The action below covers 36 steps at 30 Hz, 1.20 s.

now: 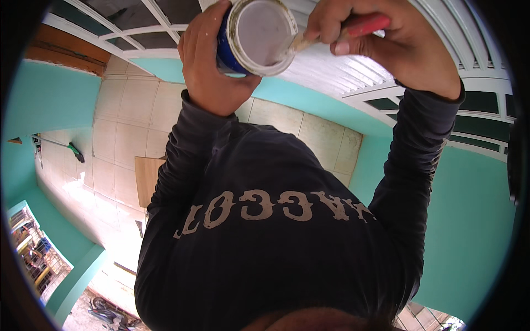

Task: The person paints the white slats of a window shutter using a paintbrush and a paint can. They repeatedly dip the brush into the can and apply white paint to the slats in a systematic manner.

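Can of round blue metal (226, 51), at twelve o'clock, is gripped by left hand (207, 63). Right hand (386, 47), one o'clock, pinches red-handled paintbrush (367, 25).

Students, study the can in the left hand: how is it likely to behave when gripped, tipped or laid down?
The can is probably stiff: it looks neatly round in the left hand. On its side it would likely roll, since its wall is curved. Tipping it might spill the pale contents, as its top is open.

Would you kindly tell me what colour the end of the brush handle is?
The brush handle's end is red, seen in the head view.
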Each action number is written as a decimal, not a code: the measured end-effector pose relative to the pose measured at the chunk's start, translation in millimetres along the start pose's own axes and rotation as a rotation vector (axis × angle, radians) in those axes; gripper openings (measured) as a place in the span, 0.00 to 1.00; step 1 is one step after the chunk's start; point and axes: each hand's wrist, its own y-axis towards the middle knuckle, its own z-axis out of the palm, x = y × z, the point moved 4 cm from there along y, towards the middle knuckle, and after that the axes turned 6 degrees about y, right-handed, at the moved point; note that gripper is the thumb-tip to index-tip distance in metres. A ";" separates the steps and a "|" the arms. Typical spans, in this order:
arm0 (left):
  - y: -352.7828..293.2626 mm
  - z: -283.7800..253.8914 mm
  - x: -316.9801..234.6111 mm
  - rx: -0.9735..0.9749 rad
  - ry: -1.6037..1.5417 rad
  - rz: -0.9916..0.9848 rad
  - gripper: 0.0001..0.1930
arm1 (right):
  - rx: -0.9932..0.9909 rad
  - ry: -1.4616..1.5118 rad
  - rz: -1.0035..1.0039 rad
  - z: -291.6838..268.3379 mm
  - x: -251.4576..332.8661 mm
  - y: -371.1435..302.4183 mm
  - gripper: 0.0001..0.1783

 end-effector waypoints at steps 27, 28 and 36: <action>4.9 11.6 -32.8 -0.023 -0.006 0.105 0.54 | -0.720 -0.159 0.078 0.9 -15.2 -62.2 0.13; 4.9 12.1 -33.4 -0.013 -0.013 0.098 0.53 | -0.745 -0.154 0.088 -1.3 -13.1 -64.6 0.14; 11.3 11.1 -46.6 0.011 -0.053 0.080 0.52 | -0.873 -0.191 0.024 17.3 3.0 -62.9 0.19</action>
